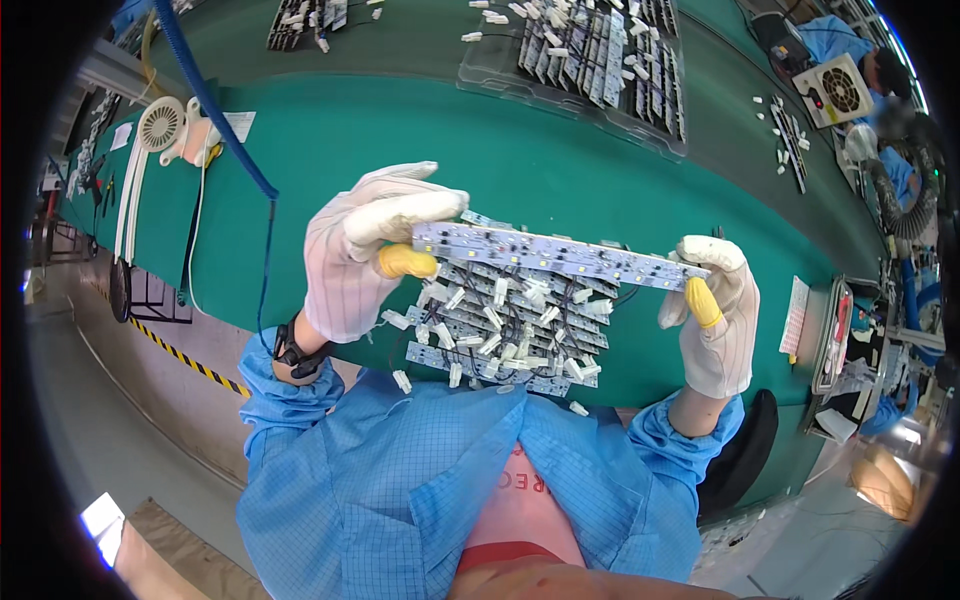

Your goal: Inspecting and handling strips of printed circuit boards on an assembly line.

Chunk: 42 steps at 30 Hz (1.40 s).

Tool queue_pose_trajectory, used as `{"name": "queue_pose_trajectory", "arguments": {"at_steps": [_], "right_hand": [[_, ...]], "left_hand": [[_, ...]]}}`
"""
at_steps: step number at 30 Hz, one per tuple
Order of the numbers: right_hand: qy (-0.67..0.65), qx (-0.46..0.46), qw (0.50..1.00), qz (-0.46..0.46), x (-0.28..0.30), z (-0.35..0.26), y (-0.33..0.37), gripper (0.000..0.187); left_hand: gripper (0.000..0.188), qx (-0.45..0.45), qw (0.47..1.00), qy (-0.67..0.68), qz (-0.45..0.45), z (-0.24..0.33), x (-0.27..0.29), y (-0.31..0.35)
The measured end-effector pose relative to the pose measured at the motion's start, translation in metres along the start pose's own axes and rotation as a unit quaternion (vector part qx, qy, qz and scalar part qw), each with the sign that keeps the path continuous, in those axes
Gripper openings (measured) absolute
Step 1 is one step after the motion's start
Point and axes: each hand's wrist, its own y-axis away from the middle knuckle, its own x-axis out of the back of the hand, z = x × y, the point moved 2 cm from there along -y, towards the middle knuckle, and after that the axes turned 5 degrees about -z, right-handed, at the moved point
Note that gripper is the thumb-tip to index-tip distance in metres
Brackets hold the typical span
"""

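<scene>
A long pale circuit board strip (555, 254) dotted with small components is held up level between my two gloved hands. My left hand (372, 250), in a white striped glove with a yellow thumb cover, pinches its left end. At the other end, my right hand (715, 310), gloved the same way, grips it between thumb and fingers. Below the strip lies a pile of similar circuit boards (432, 357) with dark wires and many white connectors (493, 318). The strip hides the pile's far part.
A green mat (330, 120) covers the bench. Beyond it, a clear tray (490, 84) holds more boards. A small white fan (163, 125) stands at the left, near a hanging blue coiled cord (205, 90). A metal box with a fan (835, 90) sits far right.
</scene>
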Motion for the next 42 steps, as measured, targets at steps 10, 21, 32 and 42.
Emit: {"name": "queue_pose_trajectory", "arguments": {"at_steps": [10, 21, 32, 42], "right_hand": [[0.011, 0.0, 0.999, -0.049, -0.003, -0.005, -0.002, 0.053], [0.024, -0.025, 0.998, -0.051, -0.005, -0.012, 0.001, 0.045], [-0.028, -0.002, 0.991, -0.127, -0.003, -0.012, 0.003, 0.066], [-0.029, 0.009, 0.996, -0.083, -0.006, -0.013, -0.003, 0.055]], "left_hand": [[0.06, 0.093, 0.994, 0.052, 0.028, -0.008, 0.002, 0.004], [0.061, 0.06, 0.994, 0.067, 0.056, -0.015, 0.001, 0.009], [0.059, 0.214, 0.976, -0.037, 0.008, -0.008, 0.0, 0.0], [0.052, 0.194, 0.965, 0.156, 0.081, -0.018, 0.001, 0.014]]}}
